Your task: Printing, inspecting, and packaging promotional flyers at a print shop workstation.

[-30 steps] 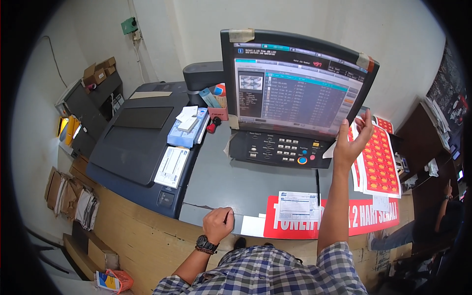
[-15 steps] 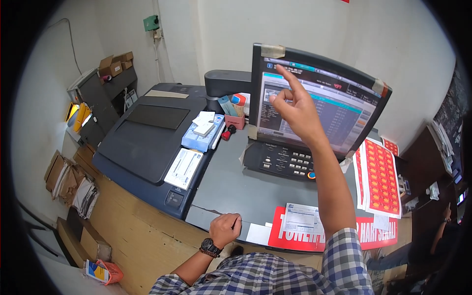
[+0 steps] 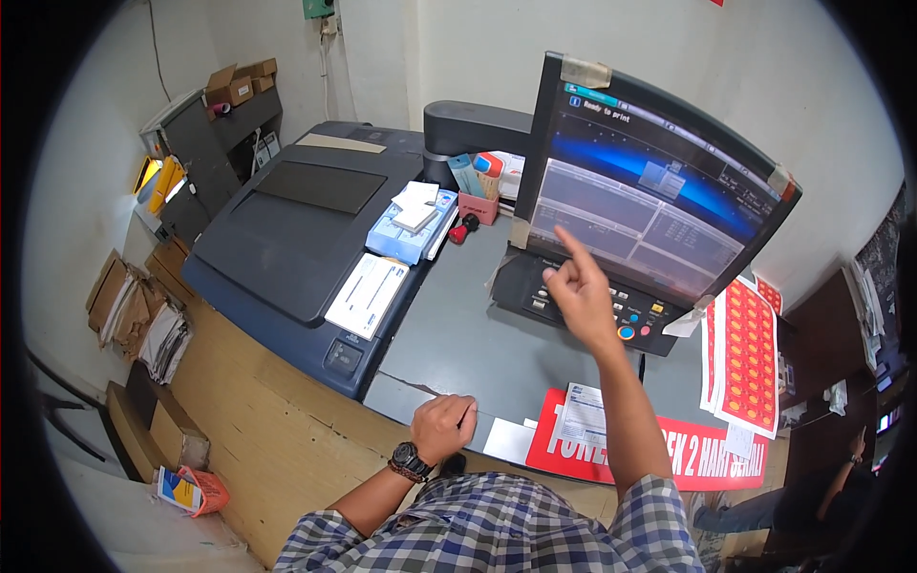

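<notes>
My right hand (image 3: 583,298) is raised over the machine's key panel (image 3: 659,308), with its index finger stretched toward the lower part of the screen (image 3: 626,224) and the other fingers curled. It holds nothing, and I cannot tell whether the fingertip touches the glass. The large black monitor shows a dark display with a blue band and grey panes. My left hand (image 3: 443,426), with a black watch on its wrist, rests as a loose fist at the front edge of the grey worktop (image 3: 449,329). Nothing shows in its fingers.
Left of the worktop lies the machine's dark lid (image 3: 287,234), bearing a printed sheet (image 3: 368,296) and a blue box (image 3: 411,229). A red stamp (image 3: 464,228) stands behind. Red sticker sheets (image 3: 747,353) lie right, a red sign (image 3: 702,458) in front. Another person's arm (image 3: 841,482) shows far right.
My right hand has come down from the top of the screen to its lower part. The display has changed from a list to panes with a blue band. My left hand stays at the edge.
</notes>
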`<state>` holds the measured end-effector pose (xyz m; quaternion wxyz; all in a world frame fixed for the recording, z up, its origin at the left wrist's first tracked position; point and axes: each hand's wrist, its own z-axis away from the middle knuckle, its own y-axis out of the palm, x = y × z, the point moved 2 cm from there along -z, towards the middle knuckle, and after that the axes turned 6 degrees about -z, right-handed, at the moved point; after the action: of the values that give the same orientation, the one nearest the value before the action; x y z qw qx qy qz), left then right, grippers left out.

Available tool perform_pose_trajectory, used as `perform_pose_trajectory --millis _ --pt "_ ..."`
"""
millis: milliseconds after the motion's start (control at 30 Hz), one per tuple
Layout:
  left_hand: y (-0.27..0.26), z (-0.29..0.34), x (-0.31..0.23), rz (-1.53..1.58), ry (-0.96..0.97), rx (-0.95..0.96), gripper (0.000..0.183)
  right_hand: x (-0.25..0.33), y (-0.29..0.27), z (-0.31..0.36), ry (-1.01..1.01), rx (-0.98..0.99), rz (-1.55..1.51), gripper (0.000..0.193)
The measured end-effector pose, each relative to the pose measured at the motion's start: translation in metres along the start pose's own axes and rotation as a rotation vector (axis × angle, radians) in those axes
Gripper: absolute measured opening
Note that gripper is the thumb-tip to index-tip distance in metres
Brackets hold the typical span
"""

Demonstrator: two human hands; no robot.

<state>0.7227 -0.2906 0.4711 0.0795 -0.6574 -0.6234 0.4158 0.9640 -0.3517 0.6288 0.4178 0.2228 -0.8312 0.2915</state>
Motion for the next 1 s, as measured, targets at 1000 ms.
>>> perform_pose_trajectory --millis 1000 --pt "0.000 0.001 -0.002 0.006 -0.004 0.017 0.002 0.054 -0.011 -0.042 -0.090 -0.119 0.042 0.062"
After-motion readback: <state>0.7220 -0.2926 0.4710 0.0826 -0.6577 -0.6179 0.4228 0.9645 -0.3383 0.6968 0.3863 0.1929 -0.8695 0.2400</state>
